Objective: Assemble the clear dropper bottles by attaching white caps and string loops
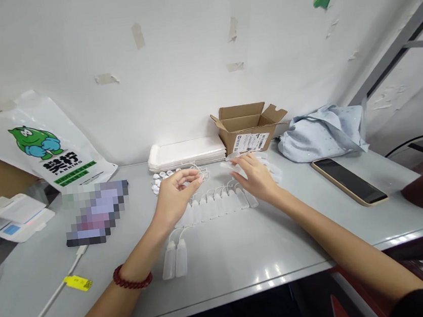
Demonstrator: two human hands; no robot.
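Observation:
My left hand [175, 195] is pinched at the fingertips on a small white cap with a thin tube [197, 168]; its exact shape is hard to see. Across from it, my right hand [254, 176] has its thumb and fingers closed round a small translucent plastic bottle [228, 164]. A row of capped translucent bottles [217, 206] with thin curved tubes lies below both hands. Two more such bottles [175, 260] lie side by side nearer the front. White caps [156, 186] are clustered behind my left hand, and loose bottles [274, 170] lie behind my right.
White trays [186, 153] are stacked against the wall beside an open cardboard box [248, 126]. A light blue cloth bag [321, 133] and a phone [349, 182] are at right. At left are a blurred-out device [97, 212], a white cable [42, 315] and a plastic bag [41, 142].

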